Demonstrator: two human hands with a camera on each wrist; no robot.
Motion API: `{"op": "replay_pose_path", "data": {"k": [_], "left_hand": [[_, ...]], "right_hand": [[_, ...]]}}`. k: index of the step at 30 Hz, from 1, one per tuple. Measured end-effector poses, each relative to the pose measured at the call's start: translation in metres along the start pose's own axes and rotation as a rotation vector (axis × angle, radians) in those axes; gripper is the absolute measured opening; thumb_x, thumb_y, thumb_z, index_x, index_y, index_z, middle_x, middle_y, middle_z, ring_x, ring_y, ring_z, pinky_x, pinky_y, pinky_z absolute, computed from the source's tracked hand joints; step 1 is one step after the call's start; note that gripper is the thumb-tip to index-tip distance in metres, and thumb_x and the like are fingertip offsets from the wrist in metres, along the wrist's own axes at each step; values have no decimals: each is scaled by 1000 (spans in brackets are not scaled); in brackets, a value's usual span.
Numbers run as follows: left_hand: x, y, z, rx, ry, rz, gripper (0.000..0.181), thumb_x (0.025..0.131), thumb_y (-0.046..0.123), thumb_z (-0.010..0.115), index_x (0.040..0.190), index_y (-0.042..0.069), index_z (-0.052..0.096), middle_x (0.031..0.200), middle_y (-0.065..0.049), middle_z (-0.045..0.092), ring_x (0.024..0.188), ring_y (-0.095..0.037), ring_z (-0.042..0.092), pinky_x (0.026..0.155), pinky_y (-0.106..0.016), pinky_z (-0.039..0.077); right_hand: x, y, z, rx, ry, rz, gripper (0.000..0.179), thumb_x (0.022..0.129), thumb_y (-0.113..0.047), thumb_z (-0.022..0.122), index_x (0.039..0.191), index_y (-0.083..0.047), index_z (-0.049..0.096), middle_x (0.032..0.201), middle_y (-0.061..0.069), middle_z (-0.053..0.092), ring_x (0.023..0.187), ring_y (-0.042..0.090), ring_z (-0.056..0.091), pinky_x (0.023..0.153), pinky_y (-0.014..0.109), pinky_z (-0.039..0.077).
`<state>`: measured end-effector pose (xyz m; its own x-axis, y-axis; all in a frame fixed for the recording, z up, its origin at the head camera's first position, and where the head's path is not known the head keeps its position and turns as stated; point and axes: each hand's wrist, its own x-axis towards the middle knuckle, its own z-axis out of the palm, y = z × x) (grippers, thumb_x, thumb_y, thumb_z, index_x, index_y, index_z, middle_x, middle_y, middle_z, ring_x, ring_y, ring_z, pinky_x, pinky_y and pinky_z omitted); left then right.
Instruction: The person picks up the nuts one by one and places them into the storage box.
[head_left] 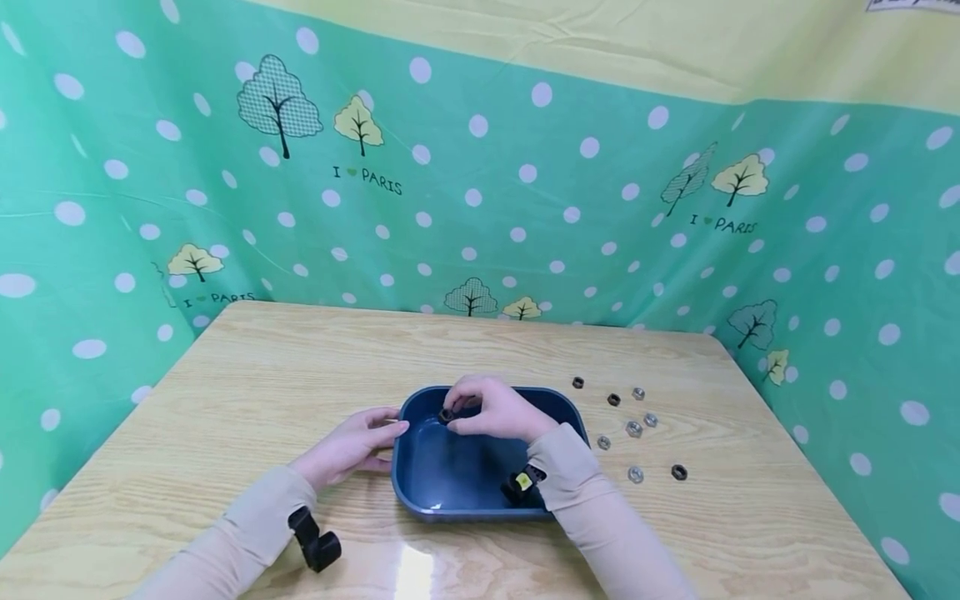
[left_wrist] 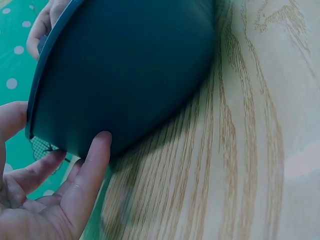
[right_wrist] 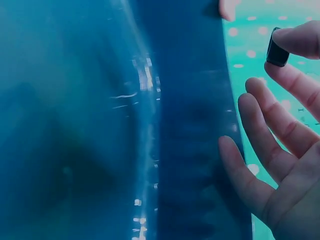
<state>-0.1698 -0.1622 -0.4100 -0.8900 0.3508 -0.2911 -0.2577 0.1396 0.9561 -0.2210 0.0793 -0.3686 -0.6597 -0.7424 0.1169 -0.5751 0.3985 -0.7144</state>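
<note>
The right hand (head_left: 498, 408) pinches a black nut (right_wrist: 276, 54) between thumb and forefinger; the right wrist view shows its other three fingers spread, gripping nothing, which the head view hides. From above, the nut sits within the outline of the blue tub (head_left: 442, 479); from the right wrist, it shows against the green curtain (head_left: 450, 250), past the rim. The left hand (head_left: 356, 446) grasps nothing, its fingers uncurled at the tub's left end; only the left wrist view shows a fingertip against the outer wall. Farther out, right of the pinching fingers, three loose black nuts (head_left: 613, 400) and five silver nuts (head_left: 633, 429) lie on the wooden table (head_left: 315, 358), seen by the head camera alone. The dotted curtain hangs beyond all the fingertips.
</note>
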Motion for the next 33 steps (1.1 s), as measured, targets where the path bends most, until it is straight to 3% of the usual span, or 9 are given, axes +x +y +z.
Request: {"op": "replay_pose_path", "data": {"k": [4,9,13,26,33], "left_hand": [[1,0,-1,12,5,1,65,97,33,53,140,-9,29,136,-30,46,124,-40,49,87,-45,55],[0,-1,-3,17,17,-7,64,97,33,53,140,-8,30,136,-29,45,125,-39,49,87,-44,55],[-2,-1,-4,11,25,-9,66,96,34,54,141,-8,28,137,-29,45,125,-39,49,87,-44,55],[-1,2,-1,23,45,-21,67,97,33,53,143,-7,25,140,-31,41,126,-41,46,87,-44,55],[1,-1,1,1,40,-23,67,97,32,53,143,-8,25,139,-31,41,126,-40,47,87,-43,55]], "right_hand": [[0,2,6,-30,-38,13,15,81,-13,69,96,-11,68,97,0,66,92,10,60,86,24,52],[2,4,13,-145,-89,1,14,80,-14,70,94,-13,68,94,-2,65,86,9,57,78,18,50],[5,6,17,-211,-100,47,14,79,-14,71,93,-13,69,91,-3,63,81,7,55,73,17,48],[9,14,20,-206,-105,228,10,81,-15,72,90,-15,68,76,-6,62,67,5,54,59,17,46],[12,21,27,-247,-124,260,9,80,-17,73,88,-16,67,70,-8,59,61,4,52,58,16,44]]}}
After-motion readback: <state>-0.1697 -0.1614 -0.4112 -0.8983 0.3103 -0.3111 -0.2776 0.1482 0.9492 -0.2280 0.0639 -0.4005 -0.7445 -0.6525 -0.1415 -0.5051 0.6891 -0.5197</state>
